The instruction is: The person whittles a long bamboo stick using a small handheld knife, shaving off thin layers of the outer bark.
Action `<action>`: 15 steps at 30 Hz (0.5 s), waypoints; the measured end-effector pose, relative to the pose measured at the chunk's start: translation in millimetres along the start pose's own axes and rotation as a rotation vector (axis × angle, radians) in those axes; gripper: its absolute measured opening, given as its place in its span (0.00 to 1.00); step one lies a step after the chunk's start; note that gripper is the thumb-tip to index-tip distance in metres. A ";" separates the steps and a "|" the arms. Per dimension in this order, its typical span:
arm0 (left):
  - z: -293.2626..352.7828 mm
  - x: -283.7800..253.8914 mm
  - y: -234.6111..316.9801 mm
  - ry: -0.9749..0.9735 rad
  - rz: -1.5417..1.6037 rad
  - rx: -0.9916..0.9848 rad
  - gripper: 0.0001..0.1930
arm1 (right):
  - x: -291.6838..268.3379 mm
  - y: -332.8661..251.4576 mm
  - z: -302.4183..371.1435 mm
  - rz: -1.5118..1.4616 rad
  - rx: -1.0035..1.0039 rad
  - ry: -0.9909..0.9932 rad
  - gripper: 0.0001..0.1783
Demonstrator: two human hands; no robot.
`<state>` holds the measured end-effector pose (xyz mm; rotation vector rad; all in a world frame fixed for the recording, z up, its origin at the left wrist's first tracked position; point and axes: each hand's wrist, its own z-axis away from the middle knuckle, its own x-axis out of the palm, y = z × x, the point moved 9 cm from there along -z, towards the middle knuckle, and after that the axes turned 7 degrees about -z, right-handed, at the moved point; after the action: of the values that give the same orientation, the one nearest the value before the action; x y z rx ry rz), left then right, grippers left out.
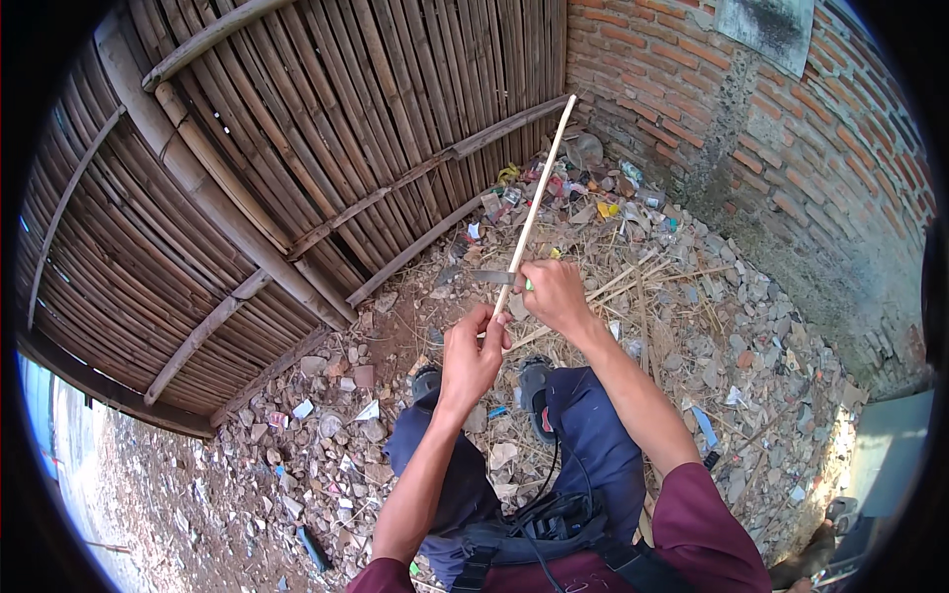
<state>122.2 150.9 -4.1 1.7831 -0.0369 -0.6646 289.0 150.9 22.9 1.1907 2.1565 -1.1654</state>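
Note:
My left hand (473,358) is closed round the lower end of a long, pale bamboo stick (540,188), which slants up and away toward the corner of the walls. Just above it, my right hand (556,295) grips a knife by its handle, of which a bit of bright green shows. The knife's grey blade (492,278) lies crosswise against the stick and points left. My right fingers are partly hidden behind the hand, so I cannot tell whether they also touch the stick.
A bamboo-pole wall (376,109) rises at the left, a brick wall (692,109) at the right. Stony ground (336,435) with litter surrounds my shoes (537,395). Thin bamboo strips (633,282) lie beyond my right hand. A dark bottle-like object (313,549) lies at lower left.

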 end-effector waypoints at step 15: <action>10.2 -5.5 16.1 0.177 -0.172 0.061 0.13 | 4.0 4.1 -8.0 0.072 0.049 0.089 0.09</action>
<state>117.9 138.7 10.9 1.9122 0.2210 -0.6302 290.5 160.7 22.8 1.3540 2.1409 -1.1612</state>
